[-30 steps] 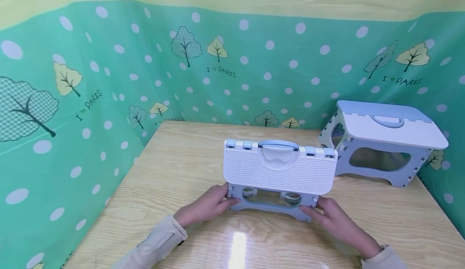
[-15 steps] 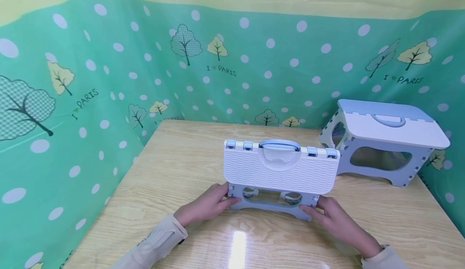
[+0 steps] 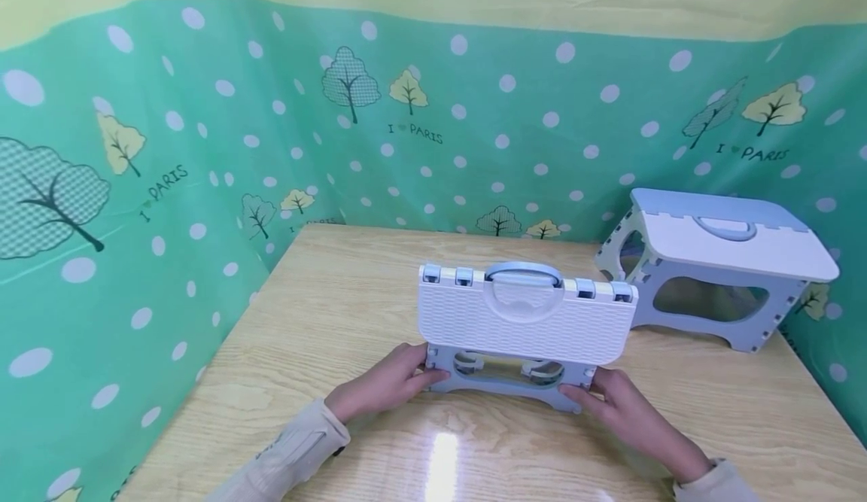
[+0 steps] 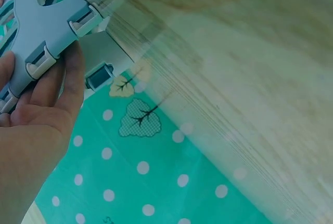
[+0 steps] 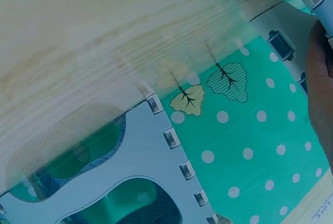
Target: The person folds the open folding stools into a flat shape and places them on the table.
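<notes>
A white and blue folding step stool (image 3: 521,321) stands partly folded on the table, its white textured half-top slanting down towards me. A blue carrying handle (image 3: 523,268) sits on the upper fold. My left hand (image 3: 386,381) grips the left edge of the blue leg panel (image 3: 508,389), thumb in front and fingers behind. On the opposite edge, my right hand (image 3: 623,412) holds the panel the same way. The left wrist view shows the left hand (image 4: 47,115) curled at the hinged edge. Only part of the right hand (image 5: 321,89) appears in the right wrist view.
A second folding stool (image 3: 731,250), fully opened, stands at the back right, close behind the held one. The wooden table (image 3: 305,321) is bordered at the left, back and right by a green dotted cloth (image 3: 433,126).
The held stool's top has shifted very slightly, its right end reaching a little further right. Both hands keep their hold in the same place.
</notes>
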Tool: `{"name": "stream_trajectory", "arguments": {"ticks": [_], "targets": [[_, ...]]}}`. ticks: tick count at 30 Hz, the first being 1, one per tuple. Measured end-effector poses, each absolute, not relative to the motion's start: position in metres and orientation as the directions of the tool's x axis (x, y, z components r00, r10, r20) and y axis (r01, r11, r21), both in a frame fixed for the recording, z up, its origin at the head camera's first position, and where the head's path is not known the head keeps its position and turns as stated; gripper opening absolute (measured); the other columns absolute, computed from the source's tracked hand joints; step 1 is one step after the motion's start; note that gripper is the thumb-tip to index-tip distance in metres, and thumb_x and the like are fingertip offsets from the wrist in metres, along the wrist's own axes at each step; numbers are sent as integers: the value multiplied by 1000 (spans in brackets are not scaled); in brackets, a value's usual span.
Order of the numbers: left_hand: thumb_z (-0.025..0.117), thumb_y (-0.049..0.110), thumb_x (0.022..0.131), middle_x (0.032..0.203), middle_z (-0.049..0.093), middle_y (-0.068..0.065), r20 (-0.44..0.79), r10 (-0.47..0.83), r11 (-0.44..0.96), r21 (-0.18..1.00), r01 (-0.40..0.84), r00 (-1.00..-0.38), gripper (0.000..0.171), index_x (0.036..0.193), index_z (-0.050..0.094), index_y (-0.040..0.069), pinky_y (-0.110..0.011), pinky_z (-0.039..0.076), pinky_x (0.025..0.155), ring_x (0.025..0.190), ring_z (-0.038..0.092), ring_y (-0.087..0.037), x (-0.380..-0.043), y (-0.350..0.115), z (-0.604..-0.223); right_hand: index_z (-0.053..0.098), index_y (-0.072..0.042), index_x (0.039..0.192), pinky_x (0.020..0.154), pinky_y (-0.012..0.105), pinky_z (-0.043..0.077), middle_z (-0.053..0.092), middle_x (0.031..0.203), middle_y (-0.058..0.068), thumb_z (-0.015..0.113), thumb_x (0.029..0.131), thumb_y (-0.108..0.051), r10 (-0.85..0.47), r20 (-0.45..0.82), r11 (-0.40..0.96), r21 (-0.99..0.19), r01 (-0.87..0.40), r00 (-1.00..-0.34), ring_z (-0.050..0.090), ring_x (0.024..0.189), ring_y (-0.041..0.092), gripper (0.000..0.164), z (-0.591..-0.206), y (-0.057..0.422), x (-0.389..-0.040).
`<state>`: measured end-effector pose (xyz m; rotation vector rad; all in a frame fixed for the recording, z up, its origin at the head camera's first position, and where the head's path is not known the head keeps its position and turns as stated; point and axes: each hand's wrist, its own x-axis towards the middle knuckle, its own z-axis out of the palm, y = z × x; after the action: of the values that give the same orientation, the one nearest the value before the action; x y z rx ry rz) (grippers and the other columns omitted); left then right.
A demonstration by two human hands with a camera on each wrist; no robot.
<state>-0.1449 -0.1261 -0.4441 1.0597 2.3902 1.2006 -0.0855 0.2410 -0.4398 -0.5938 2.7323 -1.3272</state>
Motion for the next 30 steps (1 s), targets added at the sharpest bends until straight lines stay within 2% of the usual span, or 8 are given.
{"name": "stream_trajectory", "arguments": {"ticks": [8, 15, 22, 30], "targets": [[56, 29, 103, 119, 71, 0, 89, 711, 379, 787, 487, -697, 39, 138, 57, 13, -24, 55, 78, 91, 66, -5, -146, -126, -445, 59, -8, 133, 83, 31, 58, 66, 126, 8, 61, 100, -24, -366, 109, 549, -777, -309, -924, 64, 113, 25, 36, -438, 241, -85], [55, 28, 103, 125, 68, 0, 89, 717, 361, 801, 478, -691, 40, 140, 55, 13, -24, 54, 88, 105, 65, -6, -146, -126, -447, 57, -7, 134, 84, 33, 58, 65, 127, 11, 60, 101, -25, -383, 93, 544, -781, -306, -919, 62, 115, 32, 38, -440, 242, -86], [55, 27, 103, 123, 69, 2, 91, 721, 350, 807, 475, -687, 36, 137, 58, 13, -24, 55, 87, 103, 65, -5, -146, -127, -446, 59, -7, 133, 84, 32, 58, 66, 127, 8, 59, 101, -26, -392, 95, 543, -780, -313, -915, 62, 114, 18, 37, -438, 241, -86], [56, 27, 103, 120, 70, 2, 91, 724, 349, 807, 477, -684, 35, 135, 60, 12, -23, 55, 84, 101, 66, -4, -147, -128, -444, 60, -7, 133, 83, 32, 58, 66, 127, 9, 59, 101, -28, -390, 83, 544, -783, -303, -917, 62, 114, 15, 38, -438, 242, -87]]}}
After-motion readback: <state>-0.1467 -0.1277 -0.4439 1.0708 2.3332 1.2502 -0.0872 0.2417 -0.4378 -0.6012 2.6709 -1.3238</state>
